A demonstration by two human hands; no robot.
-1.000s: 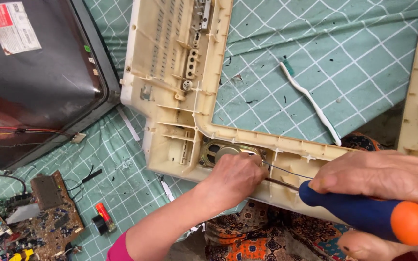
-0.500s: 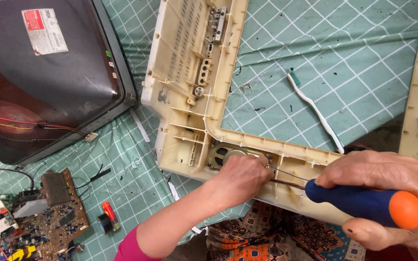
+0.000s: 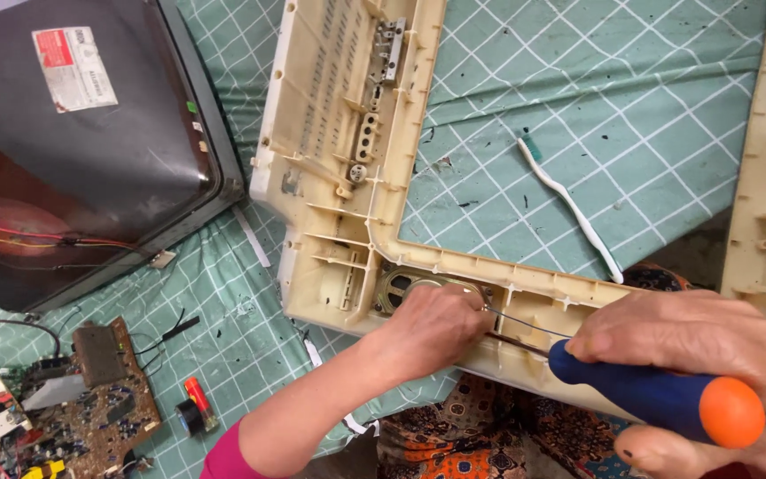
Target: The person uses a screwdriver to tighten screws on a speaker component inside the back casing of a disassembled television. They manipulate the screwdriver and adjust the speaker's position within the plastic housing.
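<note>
— Where is the blue-and-orange plastic-handled screwdriver (image 3: 658,399)?
— The right hand (image 3: 711,355) is closed around it; its shaft points to nine o'clock, toward the round metal speaker (image 3: 418,288) in the cream plastic television frame (image 3: 347,160).
— And the left hand (image 3: 432,324)?
— Nearer, curled, covering the speaker; its hold I cannot tell.

Head view: both hands at lower rail of cream plastic frame (image 3: 347,168).
Left hand (image 3: 432,324) rests over round speaker (image 3: 401,288) in frame corner. Right hand (image 3: 702,355) wraps blue-and-orange screwdriver (image 3: 649,399), shaft aimed at left fingers. White toothbrush (image 3: 569,204) lies inside frame on green grid mat (image 3: 613,98); dark picture tube (image 3: 73,151) and circuit board (image 3: 82,399) along left edge.
</note>
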